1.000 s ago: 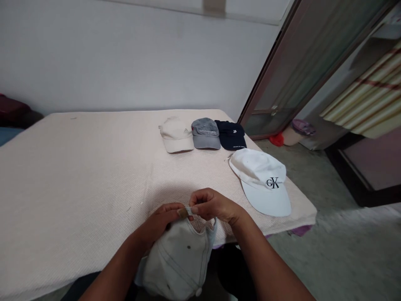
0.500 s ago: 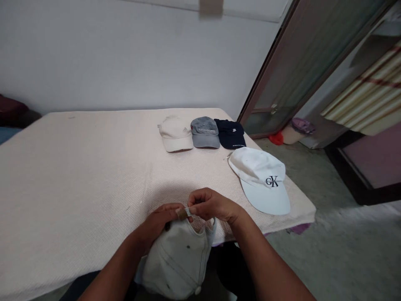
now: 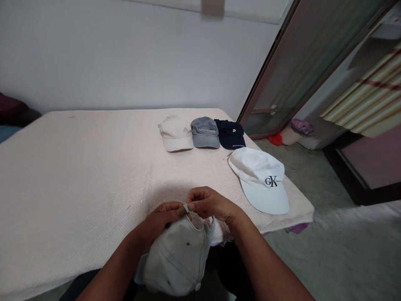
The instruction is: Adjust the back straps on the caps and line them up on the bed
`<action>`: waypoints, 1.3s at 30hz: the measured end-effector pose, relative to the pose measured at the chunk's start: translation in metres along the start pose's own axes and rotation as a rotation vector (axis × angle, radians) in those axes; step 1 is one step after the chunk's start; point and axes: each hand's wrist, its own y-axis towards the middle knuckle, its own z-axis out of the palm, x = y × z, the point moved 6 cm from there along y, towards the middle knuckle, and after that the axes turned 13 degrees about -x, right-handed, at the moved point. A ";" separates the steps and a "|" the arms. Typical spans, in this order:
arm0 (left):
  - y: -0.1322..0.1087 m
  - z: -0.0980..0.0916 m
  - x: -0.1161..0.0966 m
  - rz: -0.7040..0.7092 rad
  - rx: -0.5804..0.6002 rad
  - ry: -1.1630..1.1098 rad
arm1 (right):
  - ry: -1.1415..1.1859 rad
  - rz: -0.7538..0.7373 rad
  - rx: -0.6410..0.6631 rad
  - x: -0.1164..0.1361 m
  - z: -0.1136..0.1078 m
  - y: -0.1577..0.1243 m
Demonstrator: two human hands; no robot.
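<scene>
Between my hands, at the near edge of the bed, is a pale grey baseball cap (image 3: 175, 259), its crown toward me and its back opening facing up and away. The fingers of my left hand (image 3: 161, 217) are closed on the cap's back edge, by a brownish buckle (image 3: 181, 211) on the strap. My right hand (image 3: 208, 202) pinches the light strap end (image 3: 187, 207) right beside the buckle. Part of the strap is hidden behind my fingers. The cap's brim is mostly covered by my left forearm.
A white cap with dark letters (image 3: 258, 179) lies to the right on the pale bedspread (image 3: 78, 179). Farther back sit a cream cap (image 3: 175, 133), a grey cap (image 3: 205, 133) and a navy cap (image 3: 231, 134) in a row. A wall (image 3: 125, 58) stands behind.
My right hand has shifted slightly left, and the strap end shows less between it and the buckle. Both hands keep hold of the cap; the other caps lie as before.
</scene>
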 end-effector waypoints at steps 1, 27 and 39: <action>0.000 0.000 0.000 -0.004 -0.006 0.002 | -0.003 0.007 0.004 0.000 0.001 0.000; -0.004 -0.002 0.000 -0.019 0.039 -0.090 | 0.184 0.028 0.070 0.003 0.014 0.004; -0.002 -0.004 -0.007 0.043 0.033 -0.092 | 0.202 -0.066 0.010 0.010 0.012 0.007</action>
